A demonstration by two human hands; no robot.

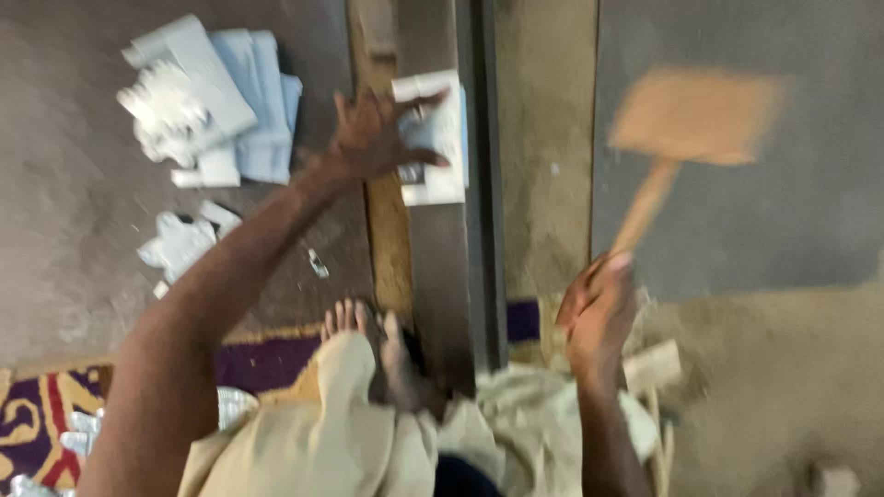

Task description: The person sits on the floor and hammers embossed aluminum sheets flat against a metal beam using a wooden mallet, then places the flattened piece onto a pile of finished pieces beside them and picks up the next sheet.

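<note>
the left hand, fingers spread, presses the folded silver metal sheet on the dark steel bar; the right hand grips a raised wooden mallet (blurred), so the fingers should stay clear of the strike.

The flat-headed wooden mallet is pale tan, its handle a slightly warmer orange-brown, though blur smears both tones. The small folded metal piece is silvery white with a faint blue tint along one edge. It lies on a long dark grey metal bar, beside a yellow-brown wooden strip. The heap of folded sheet pieces looks pale blue-white. The floor is dull brownish grey. The patterned rug shows purple, red and mustard-yellow curls. The loose cloth garment is plain beige.
</note>
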